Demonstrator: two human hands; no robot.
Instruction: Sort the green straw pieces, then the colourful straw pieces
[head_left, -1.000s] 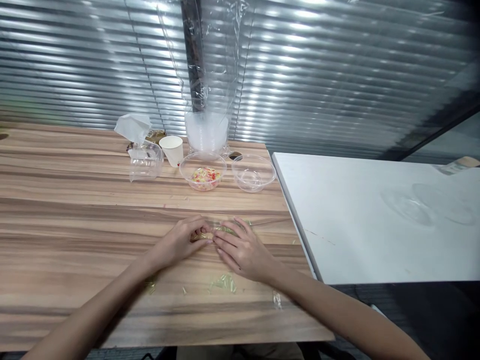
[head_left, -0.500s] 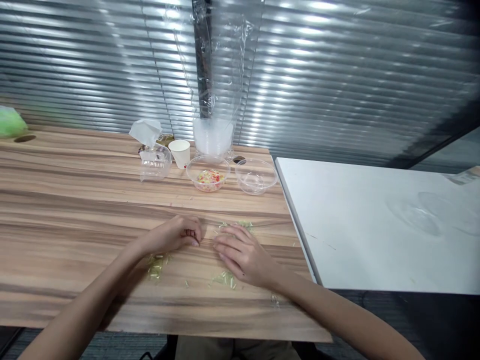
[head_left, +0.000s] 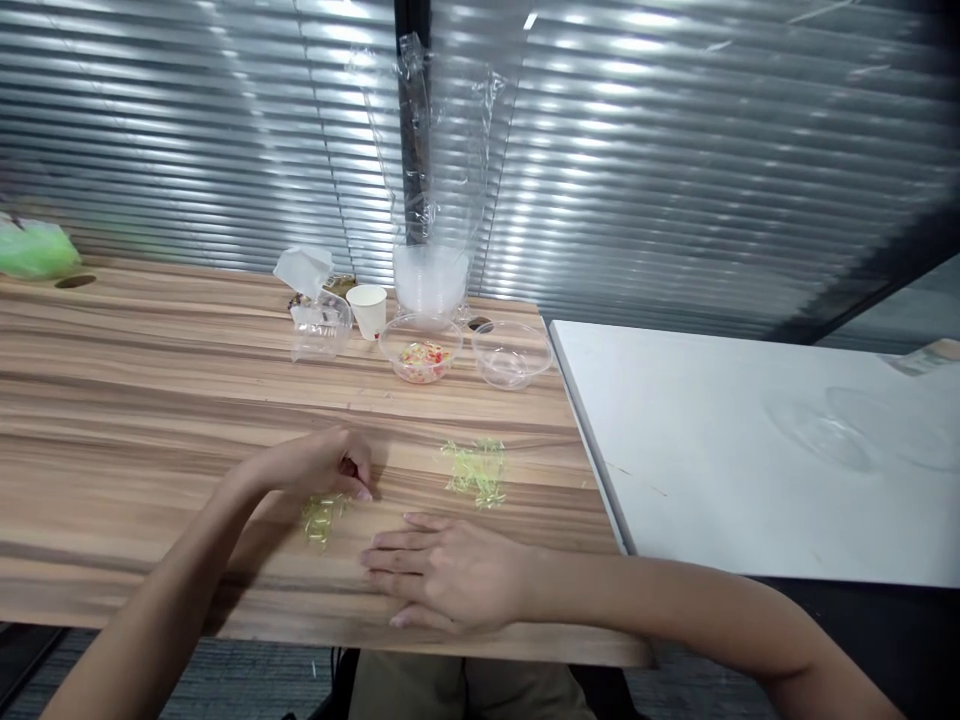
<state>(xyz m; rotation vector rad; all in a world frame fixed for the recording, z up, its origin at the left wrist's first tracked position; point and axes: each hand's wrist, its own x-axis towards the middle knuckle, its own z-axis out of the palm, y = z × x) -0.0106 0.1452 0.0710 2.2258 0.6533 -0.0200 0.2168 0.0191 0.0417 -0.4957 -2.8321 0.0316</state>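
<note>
My right hand point(head_left: 450, 570) lies flat, fingers spread, palm down on the wood-grain table point(head_left: 150, 420) near its front edge. Whether pieces lie beneath that palm is hidden. Above and left of it, my left hand point(head_left: 337, 465) is closed, its fingers curled toward the thumb on the tabletop; what they hold, if anything, cannot be made out. Just under this hand lies a small group of yellow-green clear strips point(head_left: 321, 520). A larger pile of thin yellow-green strips point(head_left: 476, 472) sits beyond my right hand, touched by neither hand.
Toward the back stand a clear bowl with red and yellow bits point(head_left: 421, 350), another clear bowl point(head_left: 511, 358), a paper cup point(head_left: 368, 312), a tissue pack point(head_left: 311, 300) and bagged stacked bowls point(head_left: 431, 278). A white table point(head_left: 697, 450) adjoins on the right; blinds rise behind.
My right hand has moved toward me and left, away from the larger pile, and now lies flat. My left hand has shifted slightly left, still curled. The strips appear gathered into one pile.
</note>
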